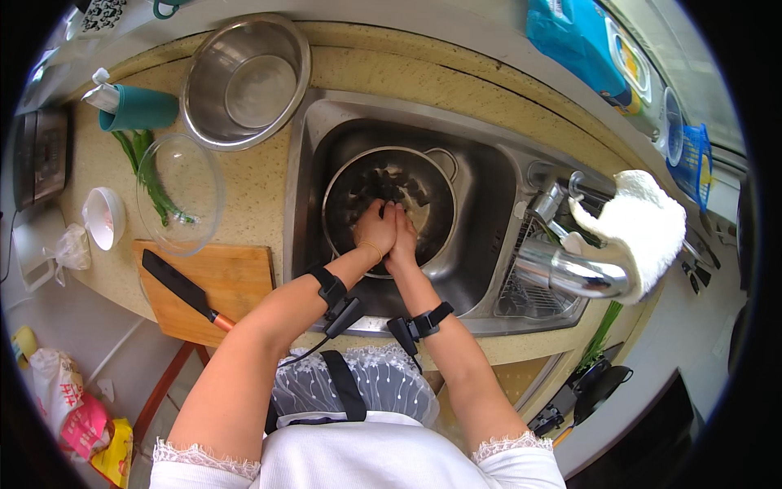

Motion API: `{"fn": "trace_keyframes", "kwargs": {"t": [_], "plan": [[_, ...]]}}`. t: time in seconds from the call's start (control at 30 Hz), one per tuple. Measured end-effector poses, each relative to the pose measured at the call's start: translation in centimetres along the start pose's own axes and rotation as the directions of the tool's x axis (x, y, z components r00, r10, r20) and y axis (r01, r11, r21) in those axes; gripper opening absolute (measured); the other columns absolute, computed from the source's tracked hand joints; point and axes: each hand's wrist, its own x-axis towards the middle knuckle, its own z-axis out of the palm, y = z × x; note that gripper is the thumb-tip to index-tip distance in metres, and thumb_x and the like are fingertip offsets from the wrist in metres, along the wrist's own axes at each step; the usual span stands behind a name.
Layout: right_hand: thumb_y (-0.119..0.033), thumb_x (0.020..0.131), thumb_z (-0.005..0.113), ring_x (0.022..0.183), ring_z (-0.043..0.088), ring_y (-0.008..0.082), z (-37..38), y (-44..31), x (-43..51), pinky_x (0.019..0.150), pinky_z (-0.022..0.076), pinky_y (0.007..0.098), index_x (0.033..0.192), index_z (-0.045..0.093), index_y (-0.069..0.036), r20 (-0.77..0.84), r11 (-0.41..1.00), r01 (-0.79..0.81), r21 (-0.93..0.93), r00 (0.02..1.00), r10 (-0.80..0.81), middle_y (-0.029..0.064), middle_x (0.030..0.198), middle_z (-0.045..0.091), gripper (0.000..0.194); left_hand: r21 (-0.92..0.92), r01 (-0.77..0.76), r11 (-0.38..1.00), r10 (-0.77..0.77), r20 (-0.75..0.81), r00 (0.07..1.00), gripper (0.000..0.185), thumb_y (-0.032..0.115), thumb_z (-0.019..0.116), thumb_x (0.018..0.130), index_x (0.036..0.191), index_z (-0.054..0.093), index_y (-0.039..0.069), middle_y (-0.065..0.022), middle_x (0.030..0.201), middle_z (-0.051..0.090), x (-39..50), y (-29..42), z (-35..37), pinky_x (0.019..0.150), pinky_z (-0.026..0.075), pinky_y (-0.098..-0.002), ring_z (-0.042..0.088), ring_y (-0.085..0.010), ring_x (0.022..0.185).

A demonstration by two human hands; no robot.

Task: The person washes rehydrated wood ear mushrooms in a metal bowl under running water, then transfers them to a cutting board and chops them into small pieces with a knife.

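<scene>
A round metal pot [451,208] with a loop handle sits in the stainless steel sink basin [489,244]. Dark, thin pieces of food [391,177], possibly wood ear fungus, lie inside it with what looks like water. Both hands reach into the pot over its near half, pressed side by side. My left hand [375,229] has a thin bracelet at the wrist, and its fingers meet those of my right hand [403,237]. The palms and whatever may be between them are hidden. Black straps with small devices circle both forearms.
A chrome faucet [568,269] with a white towel [647,226] stands right of the basin. On the left lie a wooden cutting board [238,275] with a black-bladed knife [174,281], a glass bowl [204,202], green onions [153,177] and a large steel bowl [198,79].
</scene>
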Motion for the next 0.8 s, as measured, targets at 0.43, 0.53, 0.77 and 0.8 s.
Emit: {"fn": "trace_keyframes", "kwargs": {"t": [0.43, 0.53, 0.77, 0.8], "plan": [[-0.028, 0.1, 0.048, 0.071, 0.052, 0.0079, 0.8, -6.7, -7.9, 0.064, 0.0449, 0.0248, 0.09, 0.06, -0.004, 0.24, 0.919, 0.395, -0.001, 0.892, -0.383, -0.0005, 0.08, 0.058, 0.028, -0.297, -0.375, 0.878, 0.358, -0.114, 0.927, 0.033, 0.027, 0.05, 0.092, 0.077, 0.058, -0.002, -0.0193, 0.068, 0.058, -7.8, 6.6, -3.8, 0.061, 0.043, -0.0387, 0.053, -0.0288, 0.061], [-0.028, 0.099, 0.048, 0.068, 0.048, 0.0065, 1.0, -7.5, -9.7, 0.06, 0.0417, 0.0238, 0.084, 0.059, -0.005, 0.239, 0.889, 0.458, -0.009, 0.864, -0.442, -0.002, 0.076, 0.056, 0.029, -0.286, -0.419, 0.862, 0.402, -0.121, 0.908, 0.033, 0.026, 0.05, 0.092, 0.075, 0.057, -0.002, -0.0193, 0.067, 0.057, -9.2, 7.3, -4.6, 0.06, 0.042, -0.039, 0.051, -0.0289, 0.059], [-0.027, 0.099, 0.049, 0.066, 0.048, 0.0062, 0.2, -8.3, -12.3, 0.058, 0.0409, 0.0235, 0.081, 0.057, -0.006, 0.238, 0.856, 0.511, 0.079, 0.824, -0.514, -0.0024, 0.073, 0.055, 0.028, -0.27, -0.498, 0.824, 0.468, -0.173, 0.867, 0.034, 0.028, 0.05, 0.092, 0.074, 0.054, 0.0, -0.02, 0.068, 0.057, -12.7, 7.9, -4.5, 0.059, 0.042, -0.0399, 0.053, -0.0333, 0.061], [-0.029, 0.1, 0.048, 0.072, 0.055, 0.0087, -0.1, -8.6, -12.2, 0.065, 0.0469, 0.0243, 0.092, 0.059, -0.006, 0.259, 0.869, 0.493, 0.041, 0.835, -0.486, -0.0009, 0.08, 0.059, 0.027, -0.273, -0.505, 0.819, 0.464, -0.205, 0.862, 0.034, 0.03, 0.05, 0.093, 0.077, 0.054, 0.001, -0.0202, 0.069, 0.057, -12.9, 7.9, -4.3, 0.06, 0.042, -0.0418, 0.055, -0.0354, 0.064]]}}
